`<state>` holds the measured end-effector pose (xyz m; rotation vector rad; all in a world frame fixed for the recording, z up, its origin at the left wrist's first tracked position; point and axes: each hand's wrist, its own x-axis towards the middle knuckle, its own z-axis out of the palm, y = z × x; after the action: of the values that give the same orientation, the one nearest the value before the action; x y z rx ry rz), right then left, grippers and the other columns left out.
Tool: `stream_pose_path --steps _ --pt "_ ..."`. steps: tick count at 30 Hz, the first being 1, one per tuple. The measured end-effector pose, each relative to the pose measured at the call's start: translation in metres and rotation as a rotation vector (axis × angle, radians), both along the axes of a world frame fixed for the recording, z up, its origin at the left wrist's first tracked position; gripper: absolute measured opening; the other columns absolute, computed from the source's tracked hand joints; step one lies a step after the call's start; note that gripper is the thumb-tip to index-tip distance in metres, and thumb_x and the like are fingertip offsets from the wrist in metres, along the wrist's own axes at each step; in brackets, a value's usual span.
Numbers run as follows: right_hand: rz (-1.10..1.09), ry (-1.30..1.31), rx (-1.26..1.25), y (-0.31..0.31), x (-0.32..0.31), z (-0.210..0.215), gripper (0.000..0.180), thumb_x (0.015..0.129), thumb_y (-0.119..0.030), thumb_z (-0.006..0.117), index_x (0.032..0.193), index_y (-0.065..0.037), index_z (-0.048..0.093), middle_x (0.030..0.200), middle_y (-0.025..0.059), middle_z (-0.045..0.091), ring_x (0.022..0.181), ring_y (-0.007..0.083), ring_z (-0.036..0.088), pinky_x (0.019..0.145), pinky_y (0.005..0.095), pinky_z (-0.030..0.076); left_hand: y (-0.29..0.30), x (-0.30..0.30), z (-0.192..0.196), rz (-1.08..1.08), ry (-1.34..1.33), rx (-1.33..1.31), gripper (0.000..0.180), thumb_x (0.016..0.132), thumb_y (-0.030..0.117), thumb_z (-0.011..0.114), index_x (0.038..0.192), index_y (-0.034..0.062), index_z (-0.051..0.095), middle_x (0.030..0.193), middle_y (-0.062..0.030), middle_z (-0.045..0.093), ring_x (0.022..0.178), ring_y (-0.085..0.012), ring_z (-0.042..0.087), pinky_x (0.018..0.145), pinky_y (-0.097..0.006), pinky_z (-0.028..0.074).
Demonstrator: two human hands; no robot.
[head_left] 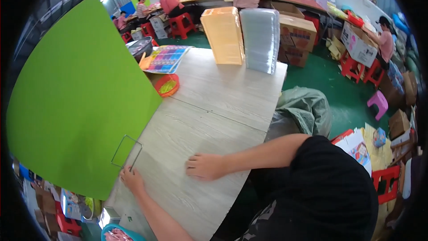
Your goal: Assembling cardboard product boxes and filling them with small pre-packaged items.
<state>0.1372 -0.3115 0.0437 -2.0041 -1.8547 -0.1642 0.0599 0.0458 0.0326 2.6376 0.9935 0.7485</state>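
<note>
My left hand [132, 180] is at the near left edge of the wood-grain table [209, 125], closed at the lower end of a thin rectangular metal wire frame [117, 147]. The frame leans upright against a large green board [76, 93]. My fingertips are partly hidden by the hand. To the right, my right hand [205, 166] lies palm down on the tabletop, fingers stretched out, holding nothing.
Stacks of orange packs [224, 35] and clear plastic cases [260, 40] stand at the far table end. A red basket [168, 85] holds yellow-green pieces. Near the front sits a turquoise basin [106, 230]. A grey-green plastic bag [303, 109] bulges beside the table. Several people work beyond.
</note>
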Motion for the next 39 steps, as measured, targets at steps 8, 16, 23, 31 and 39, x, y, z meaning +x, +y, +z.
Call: stream_pose_path --steps 8,16,23,31,39 --pt "-0.033 0.155 -0.138 -0.111 0.013 0.022 0.029 0.089 -0.018 0.064 0.117 -0.01 0.06 0.129 0.0098 0.057 0.117 0.0295 0.054 0.096 0.0449 0.045 0.015 0.003 -0.002 -0.017 -0.041 -0.018 0.027 0.087 0.012 0.067 0.112 0.0046 0.066 0.122 -0.017 0.058 0.119 -0.0358 0.051 0.1 -0.045 0.045" --pt "-0.436 -0.151 -0.024 -0.163 0.096 0.183 0.017 0.085 -0.012 0.069 0.101 -0.007 0.069 0.102 0.0129 0.068 0.102 0.034 0.065 0.093 0.0453 0.049 -0.008 -0.001 0.02 -0.035 0.113 -0.178 0.04 0.093 0.018 0.06 0.13 0.0032 0.06 0.15 -0.0183 0.042 0.138 -0.0393 0.038 0.115 -0.045 0.035" --pt "-0.744 -0.609 -0.008 -0.141 0.231 0.315 0.034 0.09 -0.019 0.067 0.121 -0.006 0.062 0.115 0.0152 0.063 0.118 0.0373 0.056 0.103 0.0473 0.042 -0.015 0.006 0.033 -0.05 0.185 -0.22 0.051 0.098 0.023 0.055 0.147 0.0124 0.049 0.163 -0.0164 0.028 0.151 -0.0374 0.021 0.123 -0.045 0.022" --pt "-1.084 -0.317 -0.375 -0.166 0.394 0.342 0.089 0.079 -0.041 0.079 0.148 -0.002 0.039 0.14 0.0266 0.048 0.133 0.0381 0.048 0.11 0.0442 0.039 -0.023 0.009 0.03 -0.049 0.142 -0.201 0.048 0.096 0.018 0.058 0.144 0.0125 0.052 0.161 -0.0164 0.032 0.149 -0.0373 0.024 0.122 -0.046 0.024" --pt "-1.06 -0.07 -0.555 -0.155 0.434 0.316 0.11 0.073 -0.052 0.083 0.156 -0.006 0.027 0.145 0.026 0.048 0.136 0.0376 0.046 0.111 0.0415 0.039 -0.009 0.012 0.011 -0.07 0.147 -0.127 0.045 0.098 0.016 0.055 0.143 0.0122 0.053 0.158 -0.0181 0.037 0.145 -0.0391 0.03 0.12 -0.047 0.025"
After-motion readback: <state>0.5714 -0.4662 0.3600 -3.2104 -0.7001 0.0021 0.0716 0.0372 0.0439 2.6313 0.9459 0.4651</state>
